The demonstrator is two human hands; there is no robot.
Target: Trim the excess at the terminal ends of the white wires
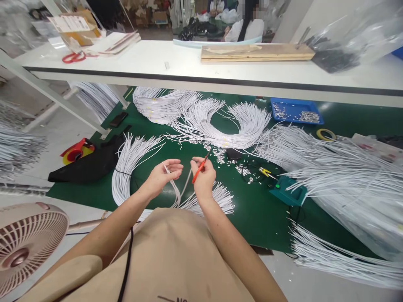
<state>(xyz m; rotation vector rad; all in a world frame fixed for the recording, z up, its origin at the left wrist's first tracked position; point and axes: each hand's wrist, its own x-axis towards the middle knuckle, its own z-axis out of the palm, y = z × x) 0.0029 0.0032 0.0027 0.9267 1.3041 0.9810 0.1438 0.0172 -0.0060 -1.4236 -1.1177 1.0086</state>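
My left hand [164, 175] is closed on a white cable [176, 191] between thumb and fingers. My right hand [205, 178] grips a small tool with orange handles and a dark tip, which looks like snips [198, 171]. Another length of white cable [186, 184] runs down from the fingers of that hand. Both lengths meet low in front of the apron. A looped bundle of white cables [121, 180] lies to the left on the green table [252, 214], and cut ends of a bundle [222, 199] show beside my right forearm.
More cable bundles [217, 126] lie behind my hands, with small metal pieces [218, 155] scattered before them. Rightward are a teal device [288, 191], a blue tray [296, 111] and tape [326, 134]. A white shelf [151, 58] crosses above; a fan [28, 251] stands left.
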